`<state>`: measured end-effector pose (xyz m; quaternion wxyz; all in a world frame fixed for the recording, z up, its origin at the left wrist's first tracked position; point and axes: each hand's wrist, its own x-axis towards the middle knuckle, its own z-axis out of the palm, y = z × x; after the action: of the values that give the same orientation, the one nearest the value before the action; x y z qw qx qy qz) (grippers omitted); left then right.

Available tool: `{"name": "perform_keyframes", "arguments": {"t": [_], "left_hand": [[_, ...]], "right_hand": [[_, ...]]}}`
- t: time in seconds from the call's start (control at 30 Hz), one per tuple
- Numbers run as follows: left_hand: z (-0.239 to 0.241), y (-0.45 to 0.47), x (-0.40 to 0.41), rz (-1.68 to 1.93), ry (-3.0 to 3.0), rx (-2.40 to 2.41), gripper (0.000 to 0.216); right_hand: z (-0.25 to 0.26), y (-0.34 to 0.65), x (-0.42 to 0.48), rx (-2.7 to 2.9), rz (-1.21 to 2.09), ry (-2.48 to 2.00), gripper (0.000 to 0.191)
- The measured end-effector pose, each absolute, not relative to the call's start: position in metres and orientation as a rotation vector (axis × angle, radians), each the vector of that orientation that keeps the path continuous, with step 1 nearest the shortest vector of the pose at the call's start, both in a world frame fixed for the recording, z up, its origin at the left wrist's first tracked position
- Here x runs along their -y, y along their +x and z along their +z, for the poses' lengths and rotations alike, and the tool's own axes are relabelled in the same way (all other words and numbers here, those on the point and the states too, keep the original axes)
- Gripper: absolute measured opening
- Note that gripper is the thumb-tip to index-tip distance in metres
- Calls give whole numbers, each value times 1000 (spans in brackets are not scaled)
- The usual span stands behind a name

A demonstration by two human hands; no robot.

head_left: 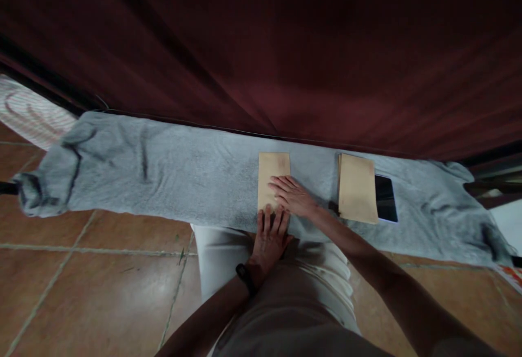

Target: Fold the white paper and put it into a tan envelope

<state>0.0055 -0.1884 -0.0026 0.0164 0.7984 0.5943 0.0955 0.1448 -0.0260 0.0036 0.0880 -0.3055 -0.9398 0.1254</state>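
A tan paper sheet or envelope [272, 164] lies flat on the grey cloth, straight in front of me; I cannot tell which of the two it is. My left hand [271, 237] rests with spread fingers on its near edge. Across its right side lies my right hand [294, 196], palm down with the fingers stretched out. Neither hand grips anything. To the right is a stack of similar tan papers [357, 188], its edges slightly uneven.
A dark-screened phone or tablet [386, 198] lies partly under the stack's right side. Grey cloth [183, 174] covers the long narrow surface. Behind it hangs a dark red curtain-like fabric [285, 74]. Striped fabric [32, 109] is at the far left, above the tiled floor [114, 291].
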Motion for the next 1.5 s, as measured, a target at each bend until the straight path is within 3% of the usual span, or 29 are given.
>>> {"name": "perform_keyframes", "arguments": {"t": [0.17,0.4,0.57,0.77,1.5], "left_hand": [[-4,1,188,311,2465,-1838,75],[-13,-5,192,337,2461,-1823,68],[-13,-6,192,324,2510,-1818,75],[-16,-14,191,309,2575,-1766,78],[-1,-37,200,318,2422,-1908,74]], "right_hand": [[0,147,28,2540,329,-1329,52],[5,149,108,2711,489,-976,57],[2,156,143,2678,420,-1116,64],[-10,160,160,2581,288,-1262,67],[-12,164,169,2520,295,-1349,62]]}}
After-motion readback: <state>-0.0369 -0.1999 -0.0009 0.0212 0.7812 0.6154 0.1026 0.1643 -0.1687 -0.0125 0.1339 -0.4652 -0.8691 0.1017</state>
